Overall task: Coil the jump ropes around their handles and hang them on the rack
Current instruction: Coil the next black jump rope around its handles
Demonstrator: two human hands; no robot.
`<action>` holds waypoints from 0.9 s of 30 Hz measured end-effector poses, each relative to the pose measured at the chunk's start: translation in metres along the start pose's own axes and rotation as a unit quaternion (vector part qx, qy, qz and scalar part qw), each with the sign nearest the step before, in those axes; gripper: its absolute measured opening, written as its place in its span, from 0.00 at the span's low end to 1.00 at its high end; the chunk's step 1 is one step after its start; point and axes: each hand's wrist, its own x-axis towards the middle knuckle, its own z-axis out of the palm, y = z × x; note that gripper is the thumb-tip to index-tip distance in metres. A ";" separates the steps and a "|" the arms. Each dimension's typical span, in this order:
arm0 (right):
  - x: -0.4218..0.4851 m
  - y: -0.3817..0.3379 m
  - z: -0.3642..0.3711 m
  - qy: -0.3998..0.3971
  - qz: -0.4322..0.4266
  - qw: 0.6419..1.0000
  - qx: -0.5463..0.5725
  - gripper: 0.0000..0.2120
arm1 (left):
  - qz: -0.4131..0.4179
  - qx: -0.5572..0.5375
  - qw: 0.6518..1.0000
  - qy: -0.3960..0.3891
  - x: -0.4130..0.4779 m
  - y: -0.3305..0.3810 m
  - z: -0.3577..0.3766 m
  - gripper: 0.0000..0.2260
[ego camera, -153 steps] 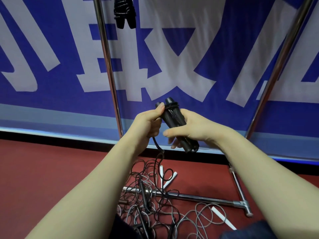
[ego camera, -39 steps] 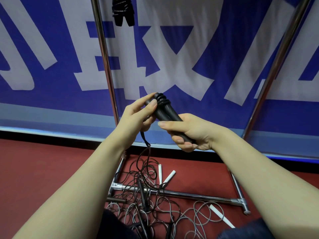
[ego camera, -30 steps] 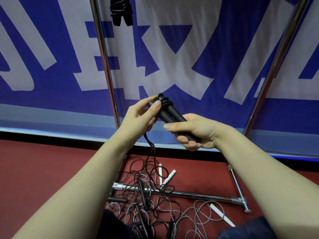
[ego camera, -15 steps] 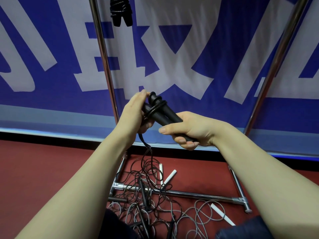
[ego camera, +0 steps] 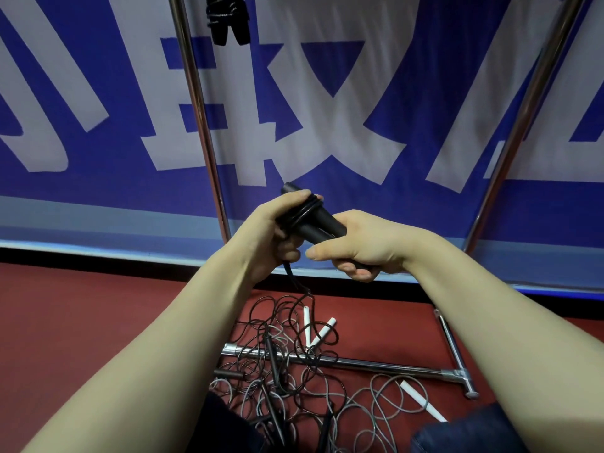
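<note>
Two hands meet in mid-frame. The right hand [ego camera: 362, 246] is clenched around the lower end of two black handles [ego camera: 322, 223], which are held side by side and tilt up toward 10 o'clock. The left hand [ego camera: 271, 230] is curled over their upper end, with the thumb across the top, and grasps the black cord [ego camera: 302, 212]. A few turns of the cord are wound around the pair. From under the left hand the cord drops toward 6 o'clock into a loose tangle of ropes [ego camera: 287, 358] on the red floor [ego camera: 98, 322].

Three white handles show in that tangle. Two [ego camera: 323, 331] are close together just below the hands and one [ego camera: 421, 400] is out at 4 o'clock. Several thin dark handles also lie there, though how many cannot be told.

The rack has two upright poles, one [ego camera: 199, 125] at 11 o'clock and one [ego camera: 523, 125] at 2 o'clock, and a base bar [ego camera: 376, 366] runs across the floor under the tangle. One coiled rope [ego camera: 228, 18] hangs at 12 o'clock, in front of a blue banner [ego camera: 408, 76] with white characters.
</note>
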 end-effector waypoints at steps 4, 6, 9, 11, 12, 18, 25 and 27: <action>0.002 0.000 0.001 0.001 -0.004 1.000 0.006 0.08 | 0.000 0.016 1.000 0.006 0.002 -0.001 -0.005 0.15; 0.003 -0.001 0.002 0.004 -0.007 1.000 0.012 0.08 | 0.009 0.001 1.000 0.010 0.004 -0.005 -0.004 0.15; 0.005 -0.002 0.000 0.023 -0.018 0.999 0.038 0.08 | 0.013 -0.024 0.999 0.024 0.006 -0.007 0.003 0.18; 0.005 -0.002 -0.004 0.042 -0.024 0.997 0.065 0.08 | 0.023 -0.009 1.000 0.019 0.006 -0.004 0.004 0.19; 0.005 -0.001 -0.006 0.046 -0.025 0.996 0.074 0.08 | 0.030 -0.001 1.000 0.005 0.006 -0.002 0.002 0.19; 0.001 0.003 -0.009 0.015 -0.014 0.995 0.099 0.10 | 0.065 0.048 0.993 -0.084 0.007 -0.003 -0.024 0.12; -0.009 -0.003 -0.012 -0.098 -0.057 0.980 0.164 0.16 | 0.108 -0.001 0.985 -0.132 0.000 0.002 -0.033 0.09; -0.009 -0.004 -0.009 -0.126 -0.064 0.974 0.176 0.15 | 0.126 0.041 0.988 -0.073 0.002 0.000 -0.029 0.15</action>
